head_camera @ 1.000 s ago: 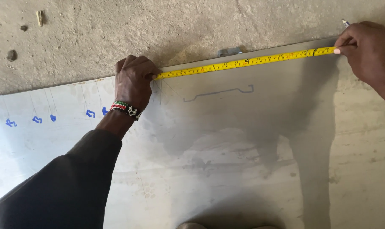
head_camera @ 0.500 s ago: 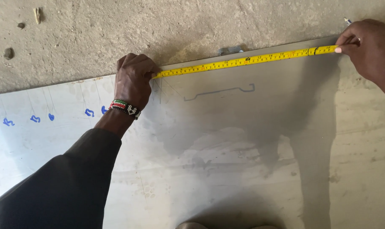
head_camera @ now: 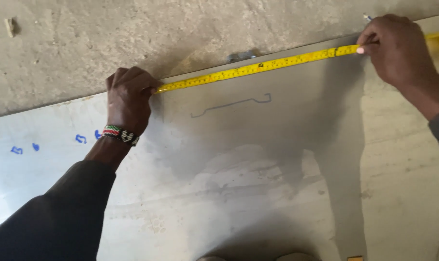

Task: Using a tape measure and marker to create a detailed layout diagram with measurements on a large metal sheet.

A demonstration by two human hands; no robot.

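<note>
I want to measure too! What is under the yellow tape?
The tape lies along the far edge of a grey metal sheet. The left hand and right hand cover its ends, so what lies beneath there is hidden.

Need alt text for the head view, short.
Two hands stretch a yellow tape measure along the far edge of a metal sheet on a concrete floor. The left hand pins one end; the right hand holds the other.

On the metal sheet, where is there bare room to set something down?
Bare sheet metal lies below the yellow tape measure, between the left hand and right hand. The far edge is crowded by tape and hands.
</note>
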